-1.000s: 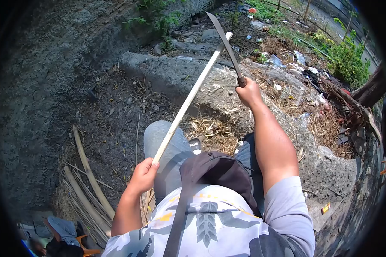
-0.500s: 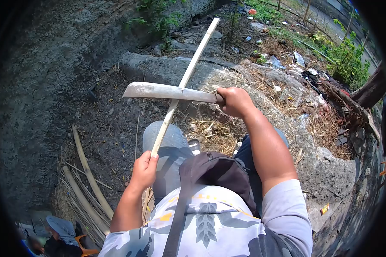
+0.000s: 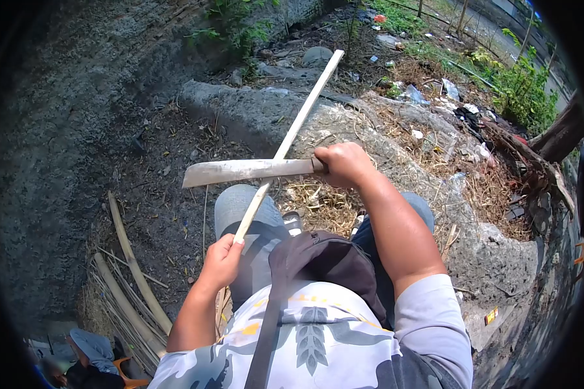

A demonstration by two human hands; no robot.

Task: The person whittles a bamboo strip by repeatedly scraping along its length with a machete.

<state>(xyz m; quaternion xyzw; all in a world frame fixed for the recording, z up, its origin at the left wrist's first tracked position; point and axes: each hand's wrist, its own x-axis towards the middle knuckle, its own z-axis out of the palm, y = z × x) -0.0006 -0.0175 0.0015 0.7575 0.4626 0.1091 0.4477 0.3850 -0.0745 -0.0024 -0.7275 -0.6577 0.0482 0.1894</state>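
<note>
My left hand [image 3: 222, 262] is closed round the near end of a long pale strip, likely bamboo or wood [image 3: 311, 100]. The strip slants up and away to the right over my left knee. In my right hand [image 3: 345, 165] is the handle of a machete [image 3: 250, 171]. Its broad, worn grey blade points left and lies across the strip, over the strip's middle part. Whether the edge bites into the strip cannot be made out.
Curved poles and thin strips [image 3: 133, 259] lie at my left by a rough wall [image 3: 58, 162]. A dark bag [image 3: 331, 266] rests on my lap. Litter [image 3: 415, 94] and a tree trunk [image 3: 561, 133] are at the right. Another person [image 3: 94, 353] sits at lower left.
The machete has moved down along the strip toward me, its blade tip now lower. The strip's far end has dipped and shifted a little right; my left hand has barely moved.
</note>
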